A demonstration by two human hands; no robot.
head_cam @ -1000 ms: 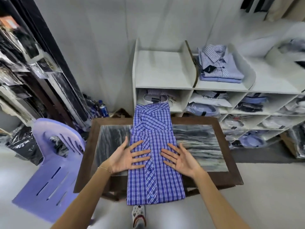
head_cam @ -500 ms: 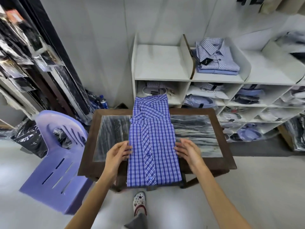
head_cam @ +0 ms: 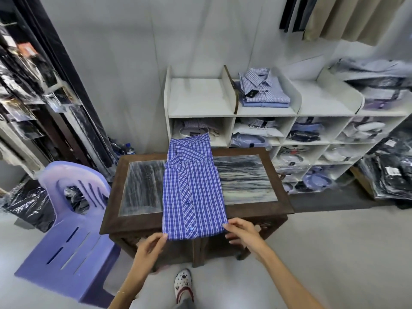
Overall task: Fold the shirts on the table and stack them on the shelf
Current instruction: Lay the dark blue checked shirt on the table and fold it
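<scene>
My left hand point(head_cam: 149, 247) and right hand point(head_cam: 242, 231) each pinch a bottom corner of the blue plaid shirt point(head_cam: 192, 192), grip nearly closed, at the near edge of the surface point(head_cam: 252, 210).

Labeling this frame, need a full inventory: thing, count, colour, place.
plaid shirt: 1, blue and white, lengthwise on the table, hem over the near edge
table: 1, dark wood frame, centre
shelf: 1, white, behind the table
folded shirts: small stack, pale blue check, shelf top
chair: 1, lilac plastic, left of table
shoe: 1, white, floor
left hand: pinches hem's left corner
right hand: pinches hem's right corner
</scene>
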